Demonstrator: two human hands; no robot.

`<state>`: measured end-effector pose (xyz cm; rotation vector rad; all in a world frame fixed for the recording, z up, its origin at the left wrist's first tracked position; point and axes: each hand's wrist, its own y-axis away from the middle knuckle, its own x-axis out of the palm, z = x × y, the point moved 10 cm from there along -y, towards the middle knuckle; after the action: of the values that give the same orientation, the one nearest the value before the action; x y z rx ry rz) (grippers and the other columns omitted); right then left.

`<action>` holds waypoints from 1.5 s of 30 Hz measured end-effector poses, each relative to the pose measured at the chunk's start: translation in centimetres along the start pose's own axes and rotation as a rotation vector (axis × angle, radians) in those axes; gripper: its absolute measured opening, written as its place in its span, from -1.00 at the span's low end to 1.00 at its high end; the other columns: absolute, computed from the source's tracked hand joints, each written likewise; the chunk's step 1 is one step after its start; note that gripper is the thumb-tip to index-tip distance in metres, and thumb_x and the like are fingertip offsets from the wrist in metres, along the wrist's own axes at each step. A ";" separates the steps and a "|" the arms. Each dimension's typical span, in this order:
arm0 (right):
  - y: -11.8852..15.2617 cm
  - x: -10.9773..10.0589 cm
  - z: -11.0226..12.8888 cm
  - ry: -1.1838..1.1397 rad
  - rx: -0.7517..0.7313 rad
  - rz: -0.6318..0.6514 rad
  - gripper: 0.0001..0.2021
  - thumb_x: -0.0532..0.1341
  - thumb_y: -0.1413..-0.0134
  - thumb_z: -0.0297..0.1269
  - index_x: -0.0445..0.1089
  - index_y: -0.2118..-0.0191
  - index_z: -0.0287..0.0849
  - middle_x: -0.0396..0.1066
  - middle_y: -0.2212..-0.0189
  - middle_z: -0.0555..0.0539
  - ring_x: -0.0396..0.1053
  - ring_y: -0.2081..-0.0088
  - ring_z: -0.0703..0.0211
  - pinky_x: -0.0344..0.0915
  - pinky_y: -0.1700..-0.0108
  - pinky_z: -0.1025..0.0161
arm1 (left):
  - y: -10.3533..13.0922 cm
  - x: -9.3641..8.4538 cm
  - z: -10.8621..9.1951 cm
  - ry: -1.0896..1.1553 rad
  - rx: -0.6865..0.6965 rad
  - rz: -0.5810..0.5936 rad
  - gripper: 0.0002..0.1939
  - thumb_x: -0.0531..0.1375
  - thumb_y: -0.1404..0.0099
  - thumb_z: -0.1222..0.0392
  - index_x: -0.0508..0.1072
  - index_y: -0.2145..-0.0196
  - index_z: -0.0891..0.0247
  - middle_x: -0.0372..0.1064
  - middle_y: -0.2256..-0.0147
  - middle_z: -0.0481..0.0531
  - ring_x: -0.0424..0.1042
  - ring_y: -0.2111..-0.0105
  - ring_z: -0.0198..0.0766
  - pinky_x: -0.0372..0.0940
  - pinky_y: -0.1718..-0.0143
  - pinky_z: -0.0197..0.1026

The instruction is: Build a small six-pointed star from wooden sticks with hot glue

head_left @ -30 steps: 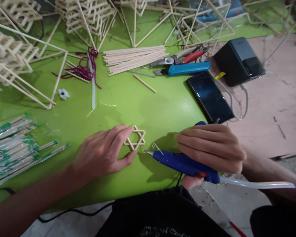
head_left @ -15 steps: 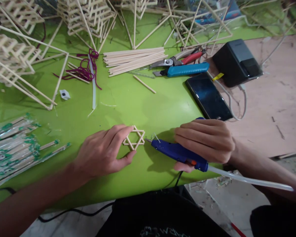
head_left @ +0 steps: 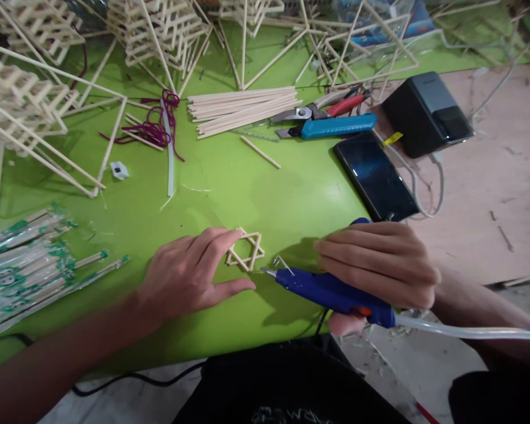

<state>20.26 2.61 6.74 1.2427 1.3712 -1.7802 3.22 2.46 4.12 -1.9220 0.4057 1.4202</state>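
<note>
A small six-pointed star of thin wooden sticks (head_left: 257, 245) lies on the green table (head_left: 265, 194). My left hand (head_left: 189, 271) rests at its left side, a fingertip touching the star's upper left; the thumb is spread away below it, and nothing is gripped. My right hand (head_left: 375, 265) is wrapped round a blue glue gun (head_left: 318, 288), whose metal nozzle points left, just off the star's lower right. A clear glue stick (head_left: 463, 330) sticks out of the gun's back end.
Sticks (head_left: 242, 109), pliers (head_left: 304, 113), a blue cutter (head_left: 338, 125), a phone (head_left: 375, 176) and a black box (head_left: 426, 115) lie beyond. Stick frames (head_left: 154, 35) fill the back. Purple string (head_left: 152, 131) and wrapped sticks (head_left: 26, 265) are at left.
My left thumb has opened away from the star, which has turned slightly. My right hand and the glue gun have shifted down and to the right.
</note>
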 end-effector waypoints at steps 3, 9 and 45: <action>-0.2 -1.0 0.7 -0.072 -0.078 -0.104 -0.53 0.11 -0.33 0.12 0.49 0.24 -0.23 0.57 0.32 -0.16 0.56 0.23 0.11 0.53 0.22 0.16 | -0.1 0.2 0.3 0.021 -0.016 0.017 -0.30 0.28 -0.29 -0.23 0.31 -0.11 0.42 0.53 0.09 0.28 0.59 0.21 -0.05 0.53 0.37 -0.11; -0.7 -0.4 0.0 -0.091 -0.045 -0.098 -0.54 0.15 -0.30 0.10 0.47 0.25 -0.28 0.54 0.38 -0.17 0.55 0.30 0.11 0.50 0.29 0.18 | 0.1 0.7 0.8 0.100 -0.046 0.074 -0.38 0.27 -0.33 -0.04 0.25 -0.18 0.39 0.50 0.04 0.26 0.58 0.24 -0.10 0.52 0.35 -0.11; -0.6 -1.0 2.3 0.055 -0.143 -0.270 -0.47 0.23 -0.15 0.24 0.43 0.52 -0.18 0.39 0.59 -0.05 0.38 0.49 0.18 0.39 0.48 0.21 | -0.6 2.0 1.2 0.245 0.075 0.179 -0.51 0.26 -0.34 -0.06 0.41 -0.13 0.22 0.44 -0.01 0.09 0.34 0.56 -0.49 0.25 0.60 -0.34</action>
<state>19.42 0.55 8.05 1.0778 1.7347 -1.7964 3.46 4.02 2.33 -2.0456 0.7524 1.2622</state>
